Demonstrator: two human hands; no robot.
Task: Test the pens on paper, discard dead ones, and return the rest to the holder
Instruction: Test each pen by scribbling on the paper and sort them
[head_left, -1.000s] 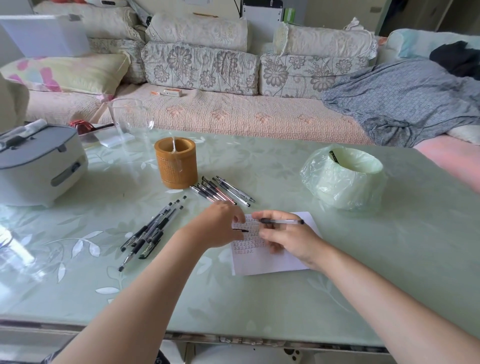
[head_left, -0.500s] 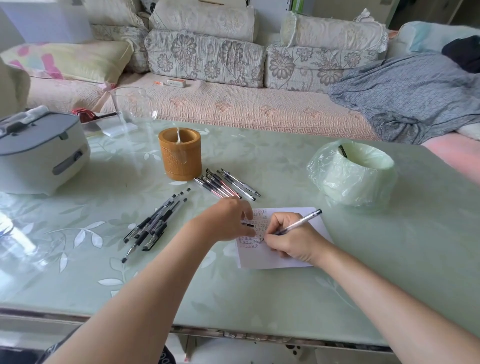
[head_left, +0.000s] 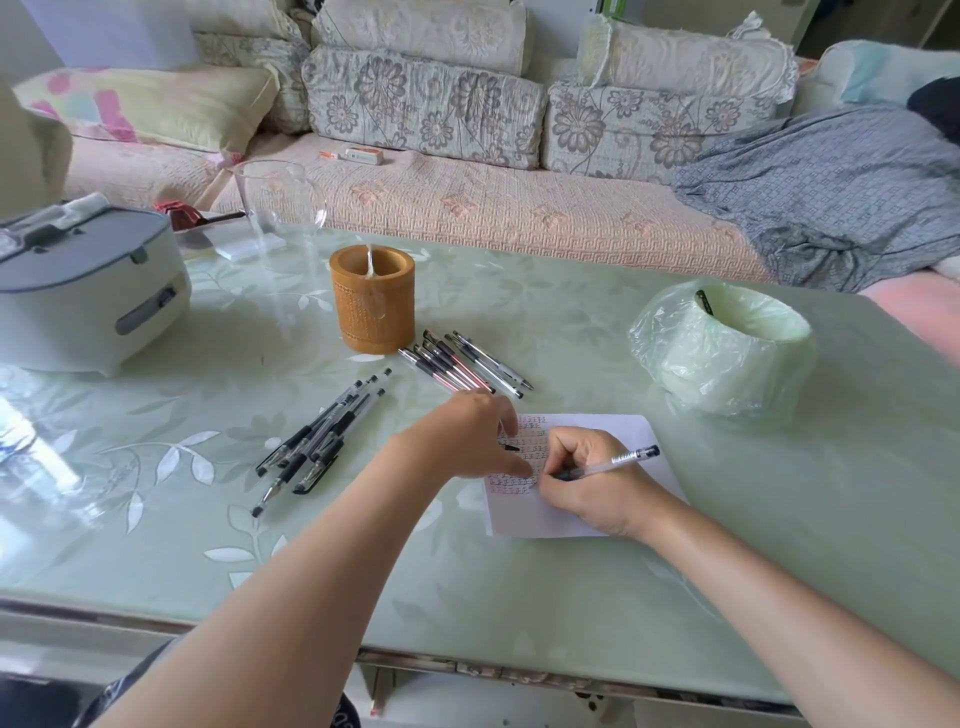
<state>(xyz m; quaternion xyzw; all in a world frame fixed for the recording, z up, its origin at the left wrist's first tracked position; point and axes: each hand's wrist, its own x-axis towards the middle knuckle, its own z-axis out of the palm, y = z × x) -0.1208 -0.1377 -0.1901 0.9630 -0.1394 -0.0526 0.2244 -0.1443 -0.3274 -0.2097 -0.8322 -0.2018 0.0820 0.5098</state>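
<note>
My right hand (head_left: 587, 480) grips a clear pen (head_left: 626, 458) in a writing hold, its tip down on the white paper (head_left: 644, 434), which carries rows of small test marks. My left hand (head_left: 462, 441) rests on the paper's left edge and holds a black pen cap (head_left: 511, 447) whose tip pokes out from under the fingers. The bamboo holder (head_left: 373, 306) stands behind them. Several pens (head_left: 467, 364) lie just right of it. Another bunch of black-grip pens (head_left: 317, 441) lies left of my left hand. A bin lined with a green bag (head_left: 727, 358) holds one pen (head_left: 704, 303).
A white and grey appliance (head_left: 88, 291) sits at the table's left. A glass jug (head_left: 280, 208) stands behind the holder. A sofa with cushions and a grey blanket runs along the far side. The table's front edge (head_left: 467, 660) is near my elbows.
My right hand turned the pen from lying level to a writing hold and brought its tip down onto the paper. My left hand stayed on the paper's left edge.
</note>
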